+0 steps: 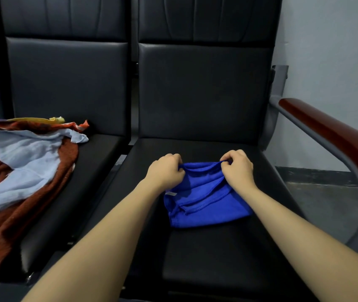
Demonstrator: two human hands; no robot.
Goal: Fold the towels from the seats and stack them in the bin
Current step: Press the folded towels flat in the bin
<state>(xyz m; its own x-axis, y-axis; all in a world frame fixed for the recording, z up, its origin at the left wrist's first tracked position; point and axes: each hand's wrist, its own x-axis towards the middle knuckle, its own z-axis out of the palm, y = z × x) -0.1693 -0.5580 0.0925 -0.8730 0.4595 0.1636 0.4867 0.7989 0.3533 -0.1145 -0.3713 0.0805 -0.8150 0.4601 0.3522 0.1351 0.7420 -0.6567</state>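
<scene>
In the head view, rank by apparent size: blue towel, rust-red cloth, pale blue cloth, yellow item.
1. rust-red cloth, partly cut off by the frame
2. pale blue cloth
3. blue towel, nearer the camera
4. yellow item, mostly hidden

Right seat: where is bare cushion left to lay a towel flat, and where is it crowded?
Bare cushion lies in front of the blue towel, between the forearms, and behind both hands up to the backrest. The left hand and right hand pinch the towel's far edge. The neighbouring seat is crowded with the rust and pale-blue cloth pile.
</scene>
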